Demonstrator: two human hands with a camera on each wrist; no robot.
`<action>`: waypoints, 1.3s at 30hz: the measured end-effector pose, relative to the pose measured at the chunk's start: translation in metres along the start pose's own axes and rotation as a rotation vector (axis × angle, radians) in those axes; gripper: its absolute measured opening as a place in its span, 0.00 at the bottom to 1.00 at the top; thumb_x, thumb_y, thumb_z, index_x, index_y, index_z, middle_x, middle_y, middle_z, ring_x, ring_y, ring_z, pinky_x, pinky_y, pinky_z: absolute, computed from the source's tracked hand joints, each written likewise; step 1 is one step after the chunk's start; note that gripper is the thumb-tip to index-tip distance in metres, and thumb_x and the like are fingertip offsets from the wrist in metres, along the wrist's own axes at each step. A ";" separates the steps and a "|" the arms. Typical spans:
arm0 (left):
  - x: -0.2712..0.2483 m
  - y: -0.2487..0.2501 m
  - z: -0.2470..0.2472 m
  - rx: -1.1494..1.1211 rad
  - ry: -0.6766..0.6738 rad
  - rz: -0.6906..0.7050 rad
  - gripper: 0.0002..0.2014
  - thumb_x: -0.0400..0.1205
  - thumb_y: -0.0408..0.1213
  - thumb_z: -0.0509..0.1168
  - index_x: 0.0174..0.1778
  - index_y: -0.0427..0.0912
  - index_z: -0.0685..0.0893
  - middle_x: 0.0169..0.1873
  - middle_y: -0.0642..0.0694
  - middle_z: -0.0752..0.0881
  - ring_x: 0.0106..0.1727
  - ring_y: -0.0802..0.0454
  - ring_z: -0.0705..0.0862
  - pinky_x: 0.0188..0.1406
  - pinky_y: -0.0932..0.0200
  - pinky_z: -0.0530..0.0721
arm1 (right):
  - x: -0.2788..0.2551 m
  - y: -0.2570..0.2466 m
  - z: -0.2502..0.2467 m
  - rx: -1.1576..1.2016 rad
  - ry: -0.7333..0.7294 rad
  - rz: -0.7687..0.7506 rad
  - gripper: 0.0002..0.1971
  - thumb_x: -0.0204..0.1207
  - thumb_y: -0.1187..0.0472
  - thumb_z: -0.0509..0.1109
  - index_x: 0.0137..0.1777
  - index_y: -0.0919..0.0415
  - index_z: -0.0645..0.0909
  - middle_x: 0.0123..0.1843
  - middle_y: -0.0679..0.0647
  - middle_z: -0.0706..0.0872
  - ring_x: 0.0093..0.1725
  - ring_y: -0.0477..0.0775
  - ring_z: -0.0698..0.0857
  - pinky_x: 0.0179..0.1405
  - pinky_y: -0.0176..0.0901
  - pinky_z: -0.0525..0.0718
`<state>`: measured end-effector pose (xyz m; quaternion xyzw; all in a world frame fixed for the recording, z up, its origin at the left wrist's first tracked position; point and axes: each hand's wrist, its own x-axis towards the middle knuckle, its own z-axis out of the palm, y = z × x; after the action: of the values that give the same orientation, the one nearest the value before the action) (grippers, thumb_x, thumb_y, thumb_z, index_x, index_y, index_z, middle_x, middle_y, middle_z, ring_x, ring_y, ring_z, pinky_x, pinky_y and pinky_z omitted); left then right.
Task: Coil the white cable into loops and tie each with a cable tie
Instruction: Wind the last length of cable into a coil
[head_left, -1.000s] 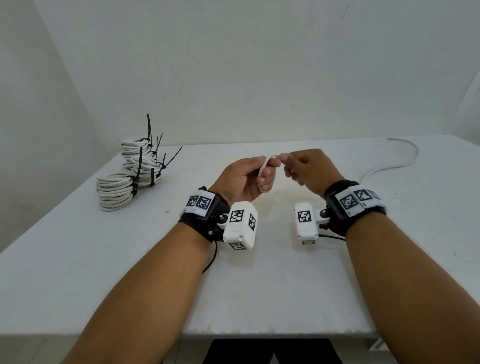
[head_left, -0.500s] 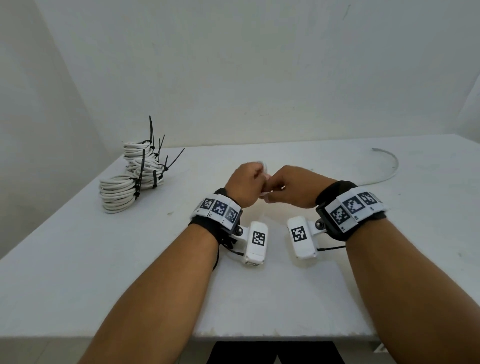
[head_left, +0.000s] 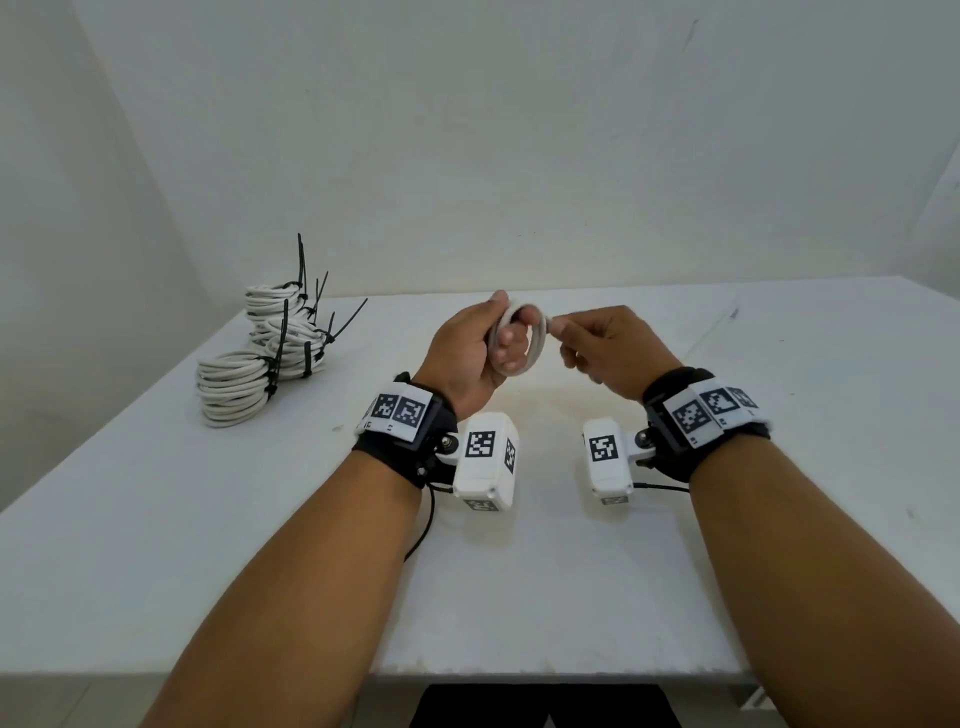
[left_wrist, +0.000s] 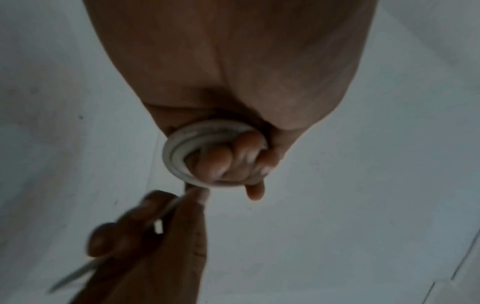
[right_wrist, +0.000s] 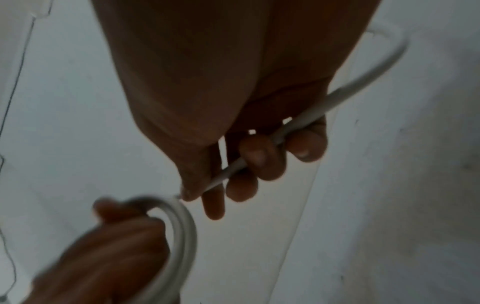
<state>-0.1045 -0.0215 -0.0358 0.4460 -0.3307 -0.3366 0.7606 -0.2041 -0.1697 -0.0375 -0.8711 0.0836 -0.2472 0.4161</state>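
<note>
Sitting on a white table (head_left: 519, 597) by plain white walls, tied cable bundles (head_left: 260, 358) way off left of the left hand (head_left: 467, 353), fingers curled round a small white cable (head_left: 535, 343) coil, right hand (head_left: 613, 353) just beside it pinching the loose strand

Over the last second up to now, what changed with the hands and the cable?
The left hand went from pinching a single bend of thin white cable to holding a small round coil of it around its fingers. The right hand kept its grip, feeding the cable in beside the coil. The loose cable on the white table at far right is gone. The stack of tied white coils stayed put.
</note>
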 end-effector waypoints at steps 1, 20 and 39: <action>0.001 -0.001 -0.001 -0.082 -0.007 0.007 0.21 0.90 0.40 0.48 0.46 0.30 0.82 0.24 0.51 0.74 0.22 0.59 0.69 0.28 0.65 0.69 | 0.000 -0.001 0.003 -0.036 -0.056 0.039 0.22 0.84 0.47 0.64 0.30 0.54 0.84 0.25 0.45 0.82 0.22 0.44 0.74 0.31 0.39 0.76; 0.001 -0.011 -0.006 1.203 0.090 0.005 0.17 0.87 0.36 0.55 0.30 0.41 0.71 0.25 0.48 0.77 0.27 0.53 0.73 0.31 0.57 0.70 | -0.007 -0.018 0.011 -0.250 -0.229 -0.085 0.05 0.69 0.54 0.80 0.35 0.52 0.89 0.22 0.43 0.76 0.23 0.41 0.71 0.27 0.32 0.69; 0.001 -0.005 0.003 -0.144 0.087 0.055 0.12 0.88 0.29 0.52 0.55 0.25 0.79 0.35 0.45 0.82 0.33 0.54 0.83 0.42 0.59 0.86 | -0.003 -0.006 0.015 -0.318 -0.362 0.105 0.18 0.86 0.52 0.60 0.42 0.61 0.84 0.27 0.46 0.80 0.23 0.41 0.74 0.33 0.38 0.73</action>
<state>-0.1072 -0.0252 -0.0389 0.3951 -0.2845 -0.3185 0.8133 -0.1992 -0.1550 -0.0418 -0.9502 0.0905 -0.0489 0.2942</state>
